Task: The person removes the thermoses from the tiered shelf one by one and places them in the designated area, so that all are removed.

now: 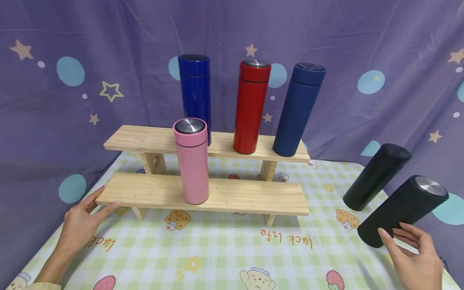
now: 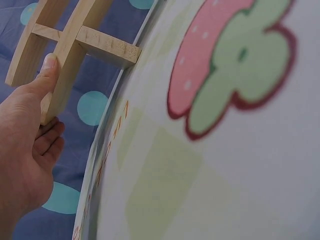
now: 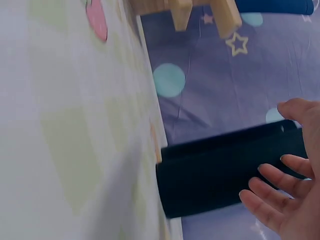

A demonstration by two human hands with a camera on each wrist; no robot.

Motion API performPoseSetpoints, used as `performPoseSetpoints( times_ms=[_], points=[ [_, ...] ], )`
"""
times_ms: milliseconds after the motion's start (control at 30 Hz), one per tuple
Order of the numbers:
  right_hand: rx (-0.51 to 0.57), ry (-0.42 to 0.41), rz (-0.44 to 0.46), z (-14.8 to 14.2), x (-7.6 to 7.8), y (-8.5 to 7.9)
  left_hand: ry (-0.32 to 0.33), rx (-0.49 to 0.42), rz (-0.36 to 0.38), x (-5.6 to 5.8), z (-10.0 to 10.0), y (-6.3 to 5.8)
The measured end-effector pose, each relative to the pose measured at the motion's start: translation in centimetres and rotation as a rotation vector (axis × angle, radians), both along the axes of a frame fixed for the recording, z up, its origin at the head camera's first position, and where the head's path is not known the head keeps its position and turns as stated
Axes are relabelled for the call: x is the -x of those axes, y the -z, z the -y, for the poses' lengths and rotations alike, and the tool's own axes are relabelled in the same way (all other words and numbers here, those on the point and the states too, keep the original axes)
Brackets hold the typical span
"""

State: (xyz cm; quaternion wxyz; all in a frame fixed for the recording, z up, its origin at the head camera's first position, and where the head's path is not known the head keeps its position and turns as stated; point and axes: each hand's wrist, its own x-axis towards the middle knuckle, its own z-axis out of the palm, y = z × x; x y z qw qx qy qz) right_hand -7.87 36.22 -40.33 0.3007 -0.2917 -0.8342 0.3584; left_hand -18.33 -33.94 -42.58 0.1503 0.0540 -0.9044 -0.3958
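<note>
At the lower right of the head view, we've got the right hand (image 1: 417,253) beside a black bottle (image 1: 400,211) with a silver-topped lid, thumb and fingers spread well apart and lightly bent, not wrapped around it! Fingertips overlap the lower part of that bottle in the frame, and whether they touch it, I cannot tell. Just above and to the left, a second black bottle (image 1: 377,177) with a dark lid shares the right side of the picture. Swing across to the left edge of centre, and the left hand (image 1: 79,223) has the end of the wooden rack (image 1: 253,195) in its grip: the left wrist view shows the thumb on one side of the lower board, fingers bent round the other. That two-tier rack fills the middle of the frame, and look at the line-up! On the lower tier, a pink bottle (image 1: 195,171), left of centre; on the upper tier, from left to right, a glossy blue bottle (image 1: 195,94), a red bottle (image 1: 251,110) and a matte blue bottle (image 1: 299,110). Beneath it all, the surface (image 1: 217,249) wears a green-checked cloth; behind, a purple curtain (image 1: 127,48) with stars spans the upper frame.
</note>
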Motion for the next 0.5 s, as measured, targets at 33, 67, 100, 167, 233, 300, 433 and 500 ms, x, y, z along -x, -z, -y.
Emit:
performPoseSetpoints(
  times_ms=[33, 67, 100, 167, 233, 300, 433, 500],
  points=[
    [0.012, 0.022, 0.003, -0.4, 0.0, 0.1, -0.002, -0.003, 0.003, 0.0, 0.0, 0.0],
    [0.025, 0.040, 0.014, -0.8, 0.0, 0.2, -0.003, -0.004, 0.005, 0.0, -0.1, 0.0],
    [0.036, 0.056, 0.020, -1.1, 0.1, 0.2, -0.003, -0.006, 0.006, 0.1, -0.1, -0.1],
    [0.068, 0.081, 0.008, -1.8, 0.1, 0.4, -0.005, -0.006, 0.005, 0.1, -0.1, -0.1],
    [0.091, 0.094, 0.009, -2.6, 0.2, 0.5, -0.005, -0.008, 0.004, 0.1, -0.2, -0.1],
    [0.094, 0.093, 0.020, -3.2, 0.4, 0.5, -0.005, -0.005, 0.006, 0.1, -0.2, -0.1],
    [0.096, 0.060, 0.061, -4.1, 1.0, 0.5, -0.002, -0.011, 0.012, 0.1, -0.1, 0.0],
    [0.087, 0.037, 0.083, -4.2, 1.4, 0.4, -0.001, -0.010, 0.010, 0.1, -0.1, 0.0]
  ],
)
